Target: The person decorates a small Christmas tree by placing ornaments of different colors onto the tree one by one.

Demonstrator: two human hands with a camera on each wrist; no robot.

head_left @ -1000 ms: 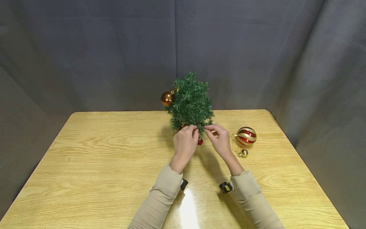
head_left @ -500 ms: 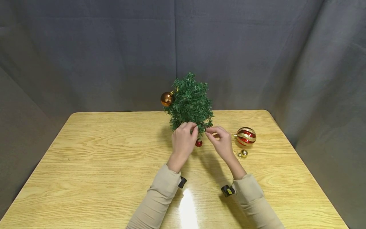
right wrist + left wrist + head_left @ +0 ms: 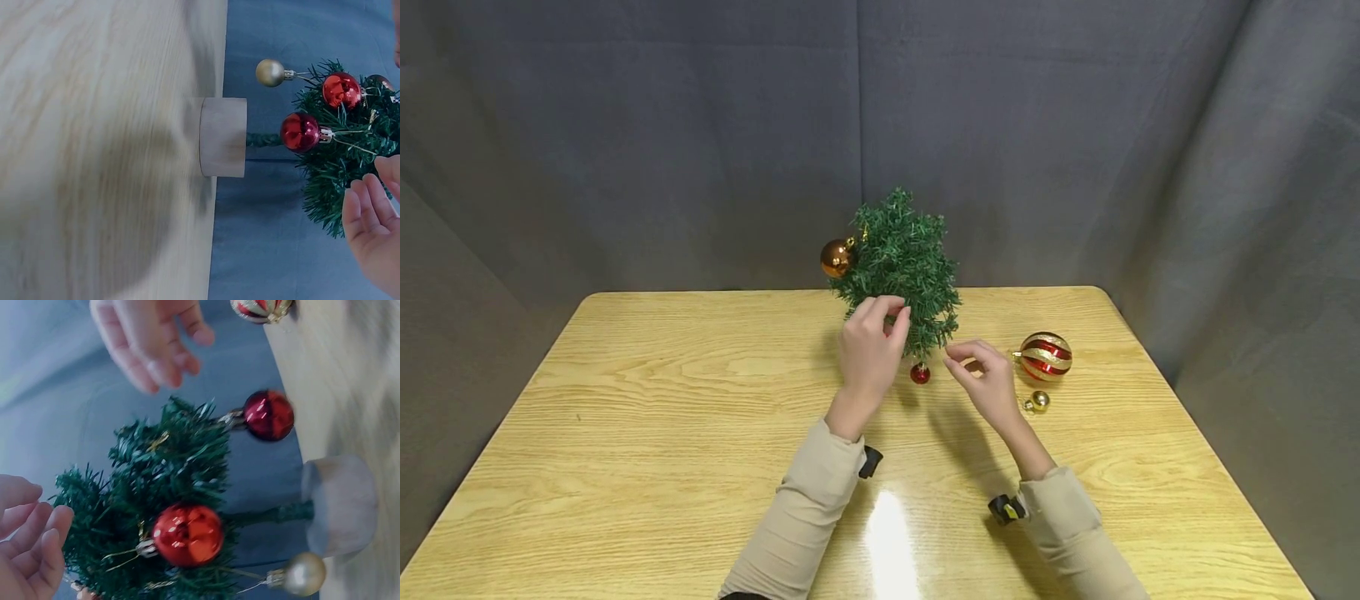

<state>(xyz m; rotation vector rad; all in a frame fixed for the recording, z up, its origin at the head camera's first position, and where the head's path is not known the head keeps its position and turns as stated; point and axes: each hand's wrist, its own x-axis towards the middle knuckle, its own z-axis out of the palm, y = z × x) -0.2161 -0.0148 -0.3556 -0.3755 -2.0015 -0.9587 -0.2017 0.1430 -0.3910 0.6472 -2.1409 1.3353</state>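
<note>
A small green artificial Christmas tree (image 3: pixel 917 267) stands on a round pale wooden base (image 3: pixel 224 137). From its front branches hangs a dark red bauble (image 3: pixel 300 132) by a thin loop. A brighter red bauble (image 3: pixel 187 535) and a small gold bauble (image 3: pixel 305 574) hang beside it. The copper bauble (image 3: pixel 837 258) sits high on the tree's left. My left hand (image 3: pixel 871 346) hovers in front of the branches, fingers loosely bent and holding nothing visible. To the tree's lower right, my right hand (image 3: pixel 988 383) is apart from the dark red bauble, thumb and fingers separated.
On the wooden table (image 3: pixel 662 467), right of my right hand, lie a large red-and-gold striped bauble (image 3: pixel 1045 357) and a small gold ball ornament (image 3: pixel 1039 402). A grey curtain (image 3: pixel 700 150) hangs behind the table.
My hands have parted from the front branch. The left went up and left, the right drew back down and right. The dark red bauble now hangs free of both.
</note>
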